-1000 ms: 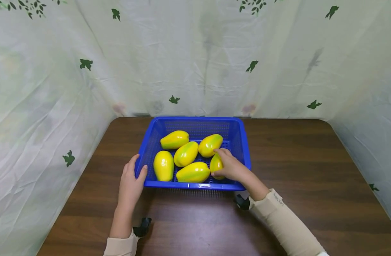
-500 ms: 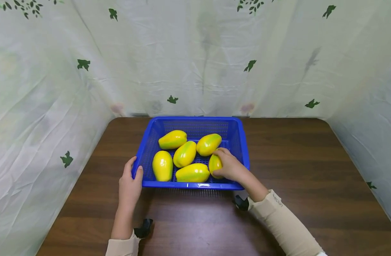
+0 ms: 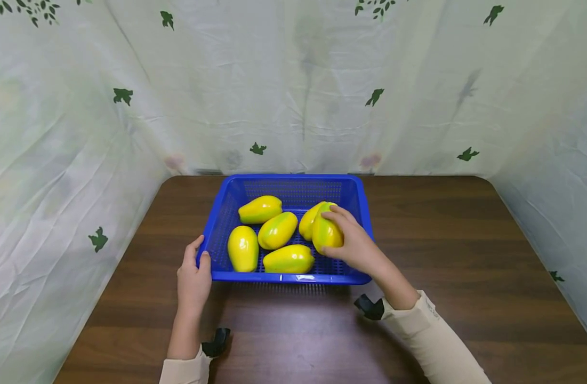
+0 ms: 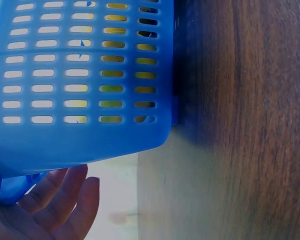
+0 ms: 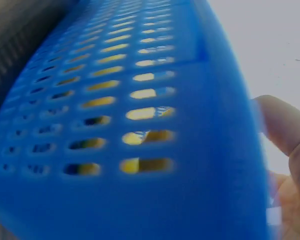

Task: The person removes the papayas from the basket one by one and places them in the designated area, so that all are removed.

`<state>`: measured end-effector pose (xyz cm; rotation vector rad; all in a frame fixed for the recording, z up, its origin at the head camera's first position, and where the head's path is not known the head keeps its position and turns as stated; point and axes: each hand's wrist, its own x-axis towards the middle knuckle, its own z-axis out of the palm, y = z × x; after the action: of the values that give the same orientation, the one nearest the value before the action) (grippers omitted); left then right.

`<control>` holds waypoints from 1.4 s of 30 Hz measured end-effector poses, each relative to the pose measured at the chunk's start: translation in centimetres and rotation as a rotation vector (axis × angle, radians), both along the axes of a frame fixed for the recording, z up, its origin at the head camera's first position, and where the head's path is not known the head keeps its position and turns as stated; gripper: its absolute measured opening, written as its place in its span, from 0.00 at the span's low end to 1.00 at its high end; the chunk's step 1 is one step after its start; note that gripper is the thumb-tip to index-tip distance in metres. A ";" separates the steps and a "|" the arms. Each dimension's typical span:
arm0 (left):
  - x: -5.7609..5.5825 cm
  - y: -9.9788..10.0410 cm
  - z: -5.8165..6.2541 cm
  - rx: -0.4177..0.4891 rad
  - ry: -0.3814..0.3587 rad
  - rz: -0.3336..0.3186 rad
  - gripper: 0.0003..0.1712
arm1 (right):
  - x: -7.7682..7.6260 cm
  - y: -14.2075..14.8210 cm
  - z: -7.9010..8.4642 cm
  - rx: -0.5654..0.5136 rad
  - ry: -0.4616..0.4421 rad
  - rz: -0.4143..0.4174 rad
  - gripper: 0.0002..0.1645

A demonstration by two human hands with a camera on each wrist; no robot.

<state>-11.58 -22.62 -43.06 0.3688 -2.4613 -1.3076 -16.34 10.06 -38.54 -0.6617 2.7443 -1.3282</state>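
A blue perforated plastic basket [image 3: 259, 278] stands on the table with several glossy yellow papayas, streaked with green, inside. My right hand [image 3: 359, 246] grips one papaya [image 3: 326, 230] between thumb and fingers, raised above the basket floor. It partly covers another papaya [image 3: 306, 224] behind it. Two more lie in the middle, a slanted papaya [image 3: 278, 231] and a front papaya [image 3: 289, 260]. My left hand [image 3: 194, 280] holds the basket's left rim near the front corner, thumb on the inner side. In the left wrist view, its fingers [image 4: 65, 197] curl under the rim.
The brown wooden table [image 3: 442, 256] extends on both sides of the basket. A pale curtain [image 3: 283, 96] with green bird prints hangs behind and along the sides. Dark wrist-camera mounts [image 3: 216, 342] sit by both sleeves.
My right hand has lifted the papaya from the basket's front right part, up and slightly back. My left hand keeps hold of the rim.
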 end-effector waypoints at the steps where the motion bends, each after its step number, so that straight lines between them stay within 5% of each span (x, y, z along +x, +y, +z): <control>1: 0.0 0.0 0.0 0.002 -0.002 0.001 0.22 | 0.1 0.2 0.2 -0.027 0.014 0.005 0.41; 4: -0.1 0.0 -0.1 0.010 -0.007 0.006 0.22 | 0.8 0.7 1.8 -0.109 0.032 0.014 0.40; 13: -0.1 -0.1 -0.5 0.059 0.002 0.020 0.22 | 1.4 3.8 3.3 -0.332 0.094 -0.001 0.39; 19: -0.1 -0.2 -0.7 0.064 0.013 0.023 0.22 | 1.8 5.6 4.3 -0.382 0.135 -0.025 0.39; 29: -0.2 -0.1 -0.7 0.086 0.014 0.017 0.22 | -1.1 10.1 -0.8 -0.569 0.102 -0.030 0.41; 42: -0.2 -0.2 -0.8 0.086 0.031 0.013 0.21 | -3.2 12.4 -6.9 -0.534 -0.045 -0.079 0.38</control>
<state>-11.82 -22.84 -43.90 0.3821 -2.3791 -1.4058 -19.53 22.49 -45.44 -0.5275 2.4007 -2.0900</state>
